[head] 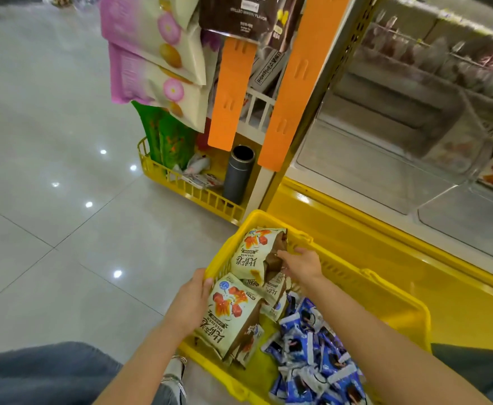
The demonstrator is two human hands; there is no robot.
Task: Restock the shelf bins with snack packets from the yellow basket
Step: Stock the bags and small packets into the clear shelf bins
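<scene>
R hand (pixel 300 266) grips cream pkt (pixel 251 252) | pkt left of hand | in basket (pixel 385 290)

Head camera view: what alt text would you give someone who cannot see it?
A person's right hand grips a cream packet in a yellow basket, while the left hand holds the basket's rim. More cream packets and a heap of blue packets lie inside; clear shelf bins stand beyond.
</scene>
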